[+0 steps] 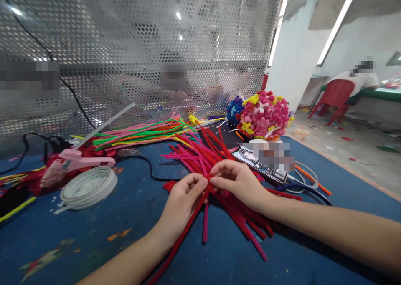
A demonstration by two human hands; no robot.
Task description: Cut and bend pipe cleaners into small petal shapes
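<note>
My left hand (pixel 186 195) and my right hand (pixel 239 182) meet over the middle of the table, both with thumb and fingers pinched together. Between the fingertips is a bent red pipe cleaner (pixel 209 177), and a long red length of it trails down past my left wrist. Beneath and behind the hands lies a loose pile of red and magenta pipe cleaners (pixel 230 212). A small red fuzzy piece (pixel 169 186) rests just left of my left hand. The palms and the curled inner fingers are partly hidden.
Left on the blue table (pixel 131 243) are a pink glue gun (pixel 86 160) and a white round tub (pixel 89 187) of small beads. Green and pink pipe cleaners (pixel 140 132) lie behind. A phone (pixel 260 165) with a cable and a pink flower ball (pixel 266 114) sit right. A person sits farther off.
</note>
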